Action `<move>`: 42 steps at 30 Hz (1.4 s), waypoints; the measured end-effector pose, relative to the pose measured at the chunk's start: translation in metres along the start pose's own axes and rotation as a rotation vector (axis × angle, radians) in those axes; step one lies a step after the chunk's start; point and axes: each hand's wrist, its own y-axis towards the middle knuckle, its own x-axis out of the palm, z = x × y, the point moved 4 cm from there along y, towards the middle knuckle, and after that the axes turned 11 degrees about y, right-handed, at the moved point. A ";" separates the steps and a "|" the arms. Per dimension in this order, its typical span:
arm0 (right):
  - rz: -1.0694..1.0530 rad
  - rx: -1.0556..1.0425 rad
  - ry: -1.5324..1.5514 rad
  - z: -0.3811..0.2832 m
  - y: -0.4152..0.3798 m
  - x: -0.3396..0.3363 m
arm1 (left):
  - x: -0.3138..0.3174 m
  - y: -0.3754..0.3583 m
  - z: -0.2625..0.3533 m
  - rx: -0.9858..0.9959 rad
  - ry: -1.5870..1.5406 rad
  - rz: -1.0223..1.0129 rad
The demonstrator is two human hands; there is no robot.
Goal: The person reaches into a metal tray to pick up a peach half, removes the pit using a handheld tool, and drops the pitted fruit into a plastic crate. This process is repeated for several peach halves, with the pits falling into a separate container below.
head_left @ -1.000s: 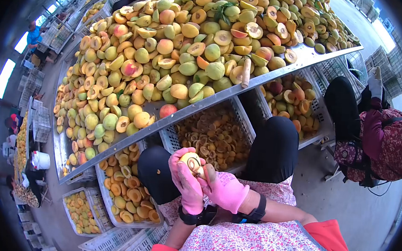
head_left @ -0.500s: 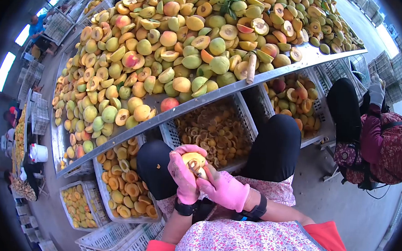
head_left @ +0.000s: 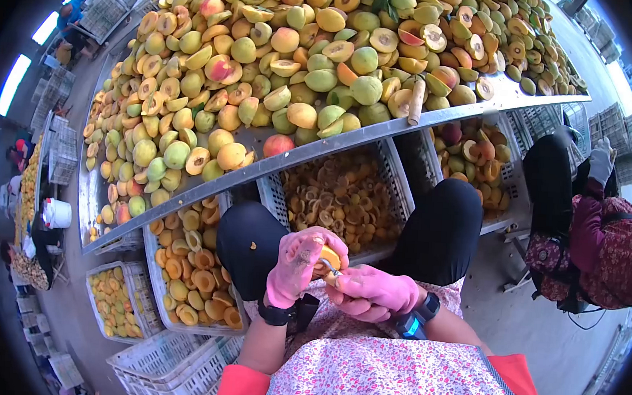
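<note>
In its pink glove, my left hand [head_left: 297,266] is closed around a yellow peach half [head_left: 332,256], its cut side turned toward my other hand. My right hand [head_left: 375,291], gloved in pink too, grips a small pitting knife [head_left: 328,267] whose curved metal blade reaches the cut face of the fruit. Fingers hide the handle. Both hands meet above my lap, just in front of the crate of thin peach scraps [head_left: 337,199].
A metal table [head_left: 208,184] heaped with whole and halved peaches stands ahead, with a wooden-looking handle [head_left: 416,102] at its edge. Crates of pitted halves [head_left: 202,277] and mixed fruit [head_left: 477,164] stand below. A person in a patterned top [head_left: 613,245] sits at right.
The peach half has turned in my left hand, its yellow outer side now showing more. My right hand has rolled over and moved slightly right, and the blade shows more clearly. The view has shifted slightly.
</note>
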 end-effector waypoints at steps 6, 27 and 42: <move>0.070 -0.150 -0.028 0.000 0.001 -0.008 | 0.012 0.001 -0.003 -0.102 0.048 0.227; 0.684 -1.002 -0.913 -0.033 0.017 -0.014 | -0.002 0.000 -0.028 0.010 -0.869 0.376; 0.886 -0.687 -0.843 -0.027 0.034 -0.074 | -0.168 -0.152 -0.039 0.235 -0.599 1.068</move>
